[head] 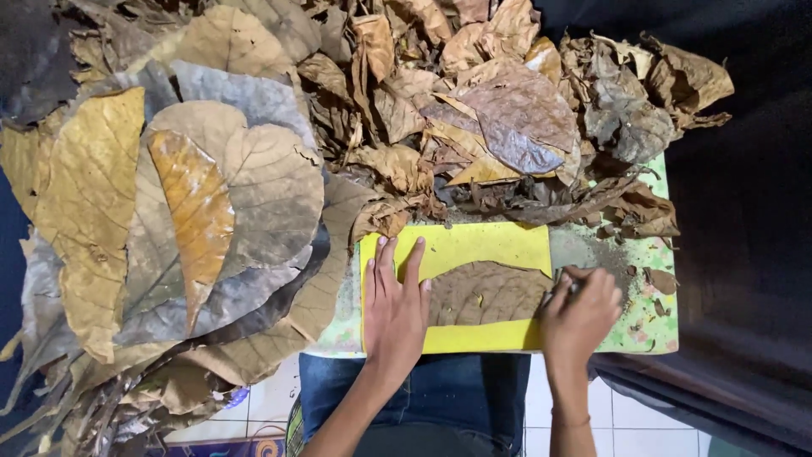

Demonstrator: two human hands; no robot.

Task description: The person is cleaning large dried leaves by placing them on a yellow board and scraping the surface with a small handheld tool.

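Dozens of broad dried leaves [194, 211] lie stacked flat at the left, likely sorted ready for use. Beside them the left hand [394, 306] presses down, fingers spread, on a yellow mat [474, 247], seemingly to steady the brown leaf piece [486, 292] just right of its fingertips. The right hand [580, 315] pinches a thin tool at that piece's right edge, over the green speckled surface [651, 326], crumpled leaves [524, 110] heaped behind

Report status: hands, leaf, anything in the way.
Left hand flat on leaf and yellow board. Right hand grips small tool at leaf's edge. Dry leaf pile crowds board's top.
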